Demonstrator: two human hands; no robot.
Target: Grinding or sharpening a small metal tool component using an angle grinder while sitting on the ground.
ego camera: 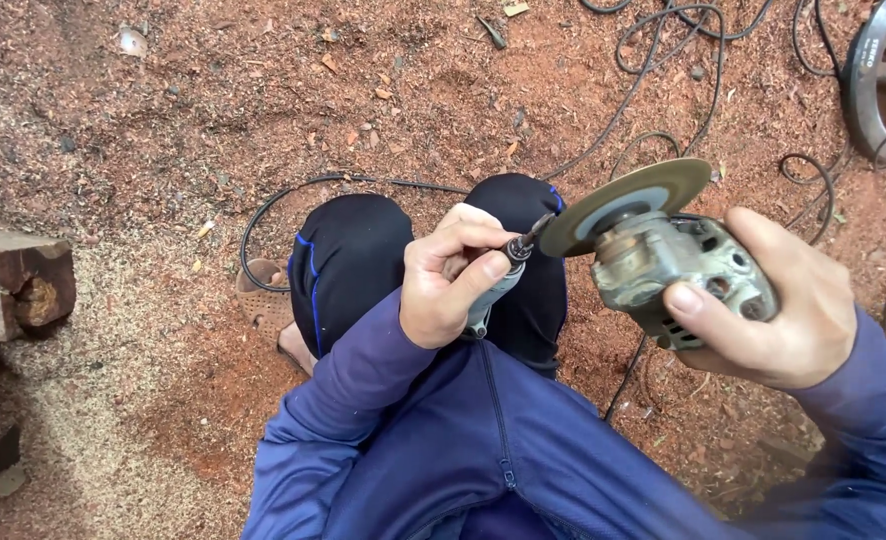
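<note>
Head view, right hand wrapped around grey grinder with disc tilted up, left hand clenched on small rotary tool, tip touching disc edge, above knees, sawdust ground, cables

The ground is reddish earth covered with sawdust and wood chips, paler at the lower left. On it lie a dark block of wood at the left edge, looping black cables across the upper right, and a round metal ring in the top right corner. A brown sandal rests flat on the dirt beside a loop of cable.
</note>
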